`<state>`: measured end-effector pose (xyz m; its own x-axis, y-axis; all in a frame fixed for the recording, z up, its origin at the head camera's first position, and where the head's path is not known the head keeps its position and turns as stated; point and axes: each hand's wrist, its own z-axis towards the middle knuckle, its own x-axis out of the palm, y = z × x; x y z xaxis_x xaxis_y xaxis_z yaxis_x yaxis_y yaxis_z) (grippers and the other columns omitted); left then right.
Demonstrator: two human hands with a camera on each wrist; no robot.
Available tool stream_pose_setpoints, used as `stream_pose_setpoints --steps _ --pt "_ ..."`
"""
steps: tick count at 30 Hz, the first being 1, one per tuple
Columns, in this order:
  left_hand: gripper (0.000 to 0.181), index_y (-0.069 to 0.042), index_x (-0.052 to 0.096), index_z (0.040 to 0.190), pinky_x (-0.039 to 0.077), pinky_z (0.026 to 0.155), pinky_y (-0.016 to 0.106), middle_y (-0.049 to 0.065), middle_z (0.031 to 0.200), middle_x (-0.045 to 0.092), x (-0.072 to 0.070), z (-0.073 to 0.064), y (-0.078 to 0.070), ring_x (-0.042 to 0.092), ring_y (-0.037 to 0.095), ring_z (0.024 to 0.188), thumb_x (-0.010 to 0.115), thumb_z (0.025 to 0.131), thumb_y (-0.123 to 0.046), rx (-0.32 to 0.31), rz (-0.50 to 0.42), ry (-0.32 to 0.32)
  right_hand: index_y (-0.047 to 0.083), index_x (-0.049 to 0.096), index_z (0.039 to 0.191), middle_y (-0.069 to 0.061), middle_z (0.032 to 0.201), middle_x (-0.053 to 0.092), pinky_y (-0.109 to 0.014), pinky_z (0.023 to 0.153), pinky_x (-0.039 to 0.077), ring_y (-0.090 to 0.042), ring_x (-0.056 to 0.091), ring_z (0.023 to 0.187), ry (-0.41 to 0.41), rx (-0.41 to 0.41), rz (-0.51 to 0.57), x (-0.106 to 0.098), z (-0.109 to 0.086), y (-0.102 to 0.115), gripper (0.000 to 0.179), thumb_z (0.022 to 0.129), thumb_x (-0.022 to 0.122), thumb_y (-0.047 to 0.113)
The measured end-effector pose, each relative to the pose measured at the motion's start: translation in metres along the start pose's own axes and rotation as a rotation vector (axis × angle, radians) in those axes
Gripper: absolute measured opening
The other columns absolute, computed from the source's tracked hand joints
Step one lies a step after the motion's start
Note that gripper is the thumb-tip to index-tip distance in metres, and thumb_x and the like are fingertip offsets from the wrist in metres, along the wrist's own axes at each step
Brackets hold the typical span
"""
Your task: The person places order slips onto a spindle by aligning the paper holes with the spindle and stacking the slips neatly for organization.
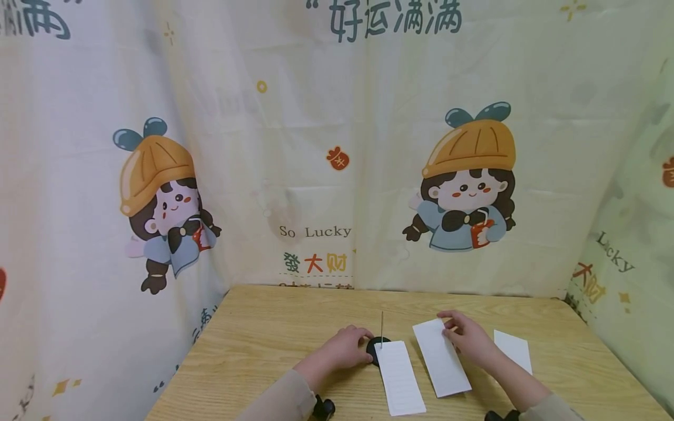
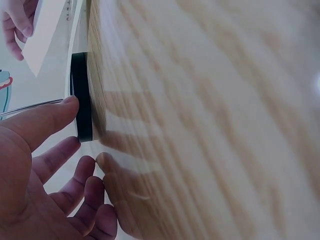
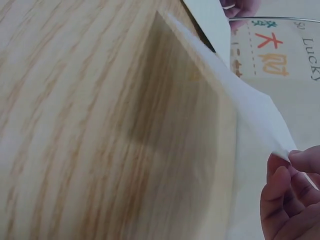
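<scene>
A receipt spike stands on the table, its thin metal rod [image 1: 382, 324] rising from a round black base [image 2: 82, 100]. My left hand [image 1: 344, 349] holds that base by its edge, thumb on top and forefinger at the side. A lined white paper slip [image 1: 401, 383] lies over part of the base, its upper end at the rod. To the right, my right hand [image 1: 468, 339] pinches another white paper slip [image 1: 439, 362] by its upper edge, between thumb and fingers. In the right wrist view this slip [image 3: 240, 95] slants above the wood, its near end raised.
One more white sheet [image 1: 516, 349] lies on the table to the right, partly behind my right forearm. The wooden table [image 1: 253, 351] meets a printed cloth [image 1: 316, 193] at the back. Black wrist gear [image 1: 323, 407] sits at my left sleeve.
</scene>
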<state>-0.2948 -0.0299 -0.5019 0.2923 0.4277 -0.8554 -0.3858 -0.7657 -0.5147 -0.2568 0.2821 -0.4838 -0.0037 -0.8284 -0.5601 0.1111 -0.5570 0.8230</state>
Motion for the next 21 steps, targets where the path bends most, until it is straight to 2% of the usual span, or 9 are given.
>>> stream_pose_setpoints --steps 6,14,21 --pt "0.039 -0.02 0.066 0.12 0.045 0.089 0.039 0.0 0.103 0.057 -0.001 -0.003 -0.001 0.053 0.02 0.098 0.079 0.084 -0.029 0.019 0.008 -0.006 0.0 0.052 0.133 -0.011 0.1 0.057 -0.031 0.053 0.048 -0.017 0.053 0.067 0.001 0.001 0.015 -0.001 0.0 0.006 0.037 0.097 0.058 0.0" --pt "0.034 -0.018 0.065 0.121 0.046 0.092 0.042 0.0 0.106 0.059 -0.004 -0.007 0.0 0.056 0.019 0.1 0.071 0.091 -0.032 -0.004 -0.068 -0.024 0.005 0.054 0.133 -0.011 0.102 0.057 -0.033 0.055 0.049 -0.018 0.055 0.071 -0.016 -0.004 0.006 0.001 0.002 0.012 0.035 0.098 0.059 0.004" --pt "0.036 -0.016 0.064 0.125 0.049 0.087 0.043 0.002 0.11 0.061 -0.01 -0.006 0.001 0.059 0.021 0.099 0.069 0.093 -0.032 -0.012 -0.122 -0.06 0.005 0.054 0.132 -0.013 0.103 0.057 -0.031 0.056 0.049 -0.02 0.055 0.074 -0.038 -0.03 0.046 0.003 0.005 0.019 0.036 0.097 0.061 0.004"
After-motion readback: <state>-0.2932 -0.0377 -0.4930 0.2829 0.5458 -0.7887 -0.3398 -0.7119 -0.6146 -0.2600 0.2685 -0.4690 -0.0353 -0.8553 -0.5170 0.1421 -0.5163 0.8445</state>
